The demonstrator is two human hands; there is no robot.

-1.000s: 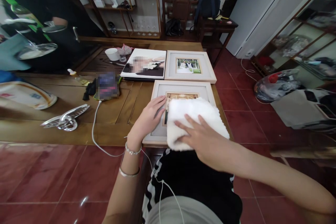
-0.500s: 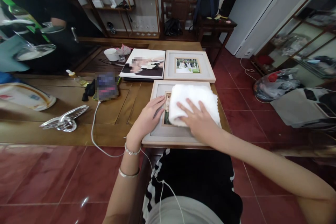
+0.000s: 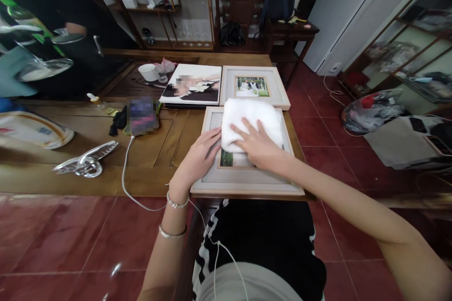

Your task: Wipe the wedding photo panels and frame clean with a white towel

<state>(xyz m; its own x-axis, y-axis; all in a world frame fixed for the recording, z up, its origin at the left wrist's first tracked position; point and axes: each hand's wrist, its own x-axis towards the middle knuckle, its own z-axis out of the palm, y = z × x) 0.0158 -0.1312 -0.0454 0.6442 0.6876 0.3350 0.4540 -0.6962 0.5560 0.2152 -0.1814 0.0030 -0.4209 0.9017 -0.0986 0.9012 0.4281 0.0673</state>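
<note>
On the near right part of the wooden table lies a pale-wood picture frame (image 3: 247, 186). A folded white towel (image 3: 249, 110) covers much of its upper middle and partly hides the small photo inside. My right hand (image 3: 256, 143) presses down on the towel, its fingers spread over the cloth. My left hand (image 3: 201, 153) rests flat on the left side of the same frame, fingers stretched out beside the towel's left edge. Just behind stand a second pale-wood picture frame (image 3: 280, 96) with a small outdoor photo and a white photo album (image 3: 197, 73).
Left on the table (image 3: 137, 181) are a silver winged ornament (image 3: 88, 160), a dark pouch (image 3: 143, 115) with a white cable (image 3: 125, 164), a small bottle (image 3: 100, 102) and a white cup (image 3: 148, 72). Another person in black (image 3: 95, 14) is at the far left. Bags stand on the floor at right.
My right hand has slid the towel up and to the left across the frame, baring the frame's lower right part. My left hand has stayed in place.
</note>
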